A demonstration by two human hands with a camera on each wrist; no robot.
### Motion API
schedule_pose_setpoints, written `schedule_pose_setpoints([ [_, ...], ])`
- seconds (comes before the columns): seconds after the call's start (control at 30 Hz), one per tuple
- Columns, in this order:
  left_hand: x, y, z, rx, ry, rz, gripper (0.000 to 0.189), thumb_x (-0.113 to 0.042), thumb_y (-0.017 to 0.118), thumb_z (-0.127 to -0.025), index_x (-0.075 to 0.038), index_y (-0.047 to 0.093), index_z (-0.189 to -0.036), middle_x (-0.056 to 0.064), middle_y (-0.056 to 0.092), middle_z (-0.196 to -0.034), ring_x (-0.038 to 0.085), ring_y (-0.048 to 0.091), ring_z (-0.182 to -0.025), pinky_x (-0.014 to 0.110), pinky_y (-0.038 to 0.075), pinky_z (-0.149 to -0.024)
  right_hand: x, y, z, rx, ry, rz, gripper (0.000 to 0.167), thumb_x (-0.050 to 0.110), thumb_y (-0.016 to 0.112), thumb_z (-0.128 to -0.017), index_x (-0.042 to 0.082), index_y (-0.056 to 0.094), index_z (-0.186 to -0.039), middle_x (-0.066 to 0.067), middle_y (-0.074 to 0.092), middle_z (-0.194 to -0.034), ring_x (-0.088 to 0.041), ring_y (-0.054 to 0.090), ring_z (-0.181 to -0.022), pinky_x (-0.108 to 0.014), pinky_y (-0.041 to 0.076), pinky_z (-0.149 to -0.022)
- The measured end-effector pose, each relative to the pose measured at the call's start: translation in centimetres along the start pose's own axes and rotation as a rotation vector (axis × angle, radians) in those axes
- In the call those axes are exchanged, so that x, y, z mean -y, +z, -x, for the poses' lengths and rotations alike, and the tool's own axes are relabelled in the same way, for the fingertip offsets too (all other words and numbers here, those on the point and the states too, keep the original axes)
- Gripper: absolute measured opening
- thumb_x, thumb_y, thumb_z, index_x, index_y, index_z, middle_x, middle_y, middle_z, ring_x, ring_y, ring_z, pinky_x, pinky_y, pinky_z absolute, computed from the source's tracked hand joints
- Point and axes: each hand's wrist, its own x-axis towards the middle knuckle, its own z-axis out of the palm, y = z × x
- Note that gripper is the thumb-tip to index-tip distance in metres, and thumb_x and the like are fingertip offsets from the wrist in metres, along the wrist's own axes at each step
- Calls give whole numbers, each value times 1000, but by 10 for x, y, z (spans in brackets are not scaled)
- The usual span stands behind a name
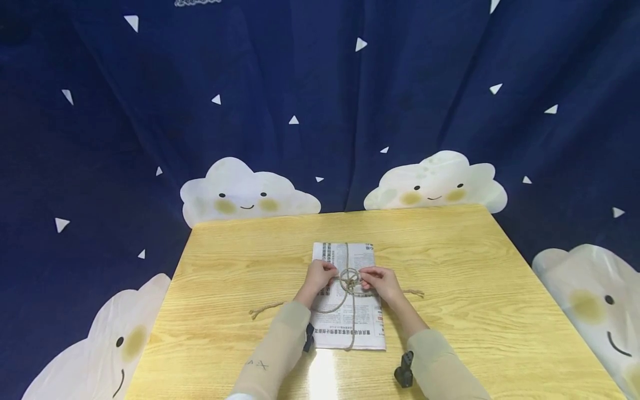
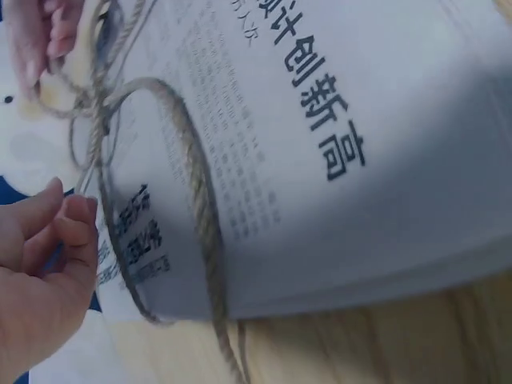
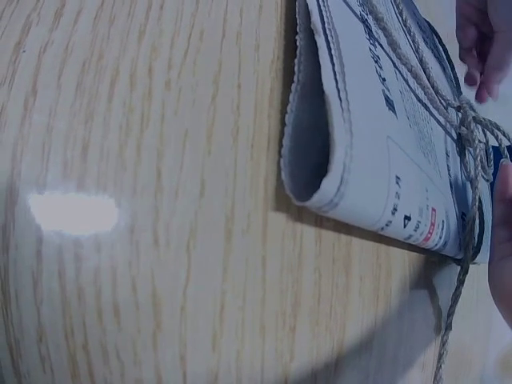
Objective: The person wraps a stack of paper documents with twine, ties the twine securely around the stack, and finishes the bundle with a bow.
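Note:
A folded newspaper bundle [image 1: 332, 328] lies on the table, with brown twine [image 1: 353, 319] crossing it lengthwise and sideways. Over its middle the twine gathers in a looped knot [image 2: 98, 100]. At the knot's left, my left hand [image 1: 319, 276] pinches a twine loop between thumb and fingertips. From the right, my right hand [image 1: 382, 282] pinches the loop on that side, its fingertips close to the knot. Both hands hover just above the paper. In the right wrist view, the right hand [image 3: 501, 240] is cut off by the frame edge.
Loose twine ends stretch out over the wooden table [image 1: 225, 261] on both sides of the bundle. A dark blue curtain [image 1: 320, 83] with white clouds and triangles stands behind the table. Small black devices [image 1: 404, 369] sit at both wrists.

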Motion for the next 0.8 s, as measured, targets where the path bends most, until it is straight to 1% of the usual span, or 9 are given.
schedule_pose_setpoints([
  [0.1, -3, 4, -4, 25, -1, -34, 15, -10, 64, -86, 2, 69, -92, 10, 66, -82, 17, 62, -71, 22, 51, -58, 1, 1, 0, 15, -4, 1, 23, -2, 59, -85, -11, 60, -106, -21, 65, -81, -13, 62, -62, -29, 56, -63],
  [0.2, -5, 11, -6, 24, 25, -62, 16, -12, 65, -85, 1, 69, -93, 10, 66, -87, 17, 61, -75, 22, 51, -60, 1, 1, 1, 25, -12, 0, 24, -1, 59, -85, -11, 60, -107, -22, 65, -81, -13, 62, -63, -28, 56, -63],
  [0.33, -8, 15, -8, 32, 47, -79, 15, -10, 65, -84, 1, 69, -94, 10, 66, -85, 13, 58, -67, 21, 50, -56, 1, 2, 2, 25, -26, 9, 24, -1, 60, -84, -12, 60, -106, -24, 64, -83, -15, 63, -64, -29, 56, -64],
  [0.47, -10, 14, -7, 34, 29, -65, 12, -7, 64, -84, 2, 69, -90, 9, 65, -76, 9, 55, -56, 20, 49, -50, -1, 2, 2, 33, -42, 12, 24, -3, 60, -84, -14, 59, -106, -26, 64, -85, -14, 63, -64, -27, 56, -63],
  [0.53, -9, 13, -6, 21, 10, -25, 9, -3, 62, -83, 4, 68, -84, 9, 64, -69, 11, 56, -52, 22, 50, -48, -1, 2, 2, 28, -37, 4, 24, -4, 60, -84, -14, 59, -105, -25, 64, -85, -14, 62, -63, -26, 56, -63],
  [0.6, -7, 11, -5, 9, -25, 37, 8, 0, 60, -81, 4, 67, -79, 10, 63, -63, 13, 58, -49, 24, 52, -47, -1, 1, 3, 25, -39, 10, 24, -3, 60, -84, -14, 59, -105, -25, 64, -84, -13, 62, -63, -26, 56, -63],
  [0.7, -4, 11, -2, 8, -97, 188, 6, 2, 59, -78, 6, 65, -77, 10, 62, -59, 14, 60, -47, 27, 54, -50, 0, 1, 3, 19, -32, 17, 24, -3, 60, -84, -13, 60, -106, -24, 64, -83, -14, 62, -63, -27, 56, -63],
  [0.77, 0, 12, 1, 7, -124, 271, 6, 2, 61, -77, 7, 65, -78, 9, 62, -57, 12, 60, -46, 26, 55, -51, 1, 1, 3, 20, -29, 29, 25, -2, 60, -84, -13, 59, -107, -25, 64, -84, -14, 62, -63, -28, 56, -64],
  [0.8, 1, 12, 3, 5, -135, 296, 7, 0, 63, -77, 7, 65, -78, 8, 62, -56, 10, 59, -46, 25, 54, -50, 2, 1, 4, 19, -25, 29, 25, -2, 60, -84, -13, 59, -107, -25, 64, -85, -14, 62, -64, -28, 56, -64],
])
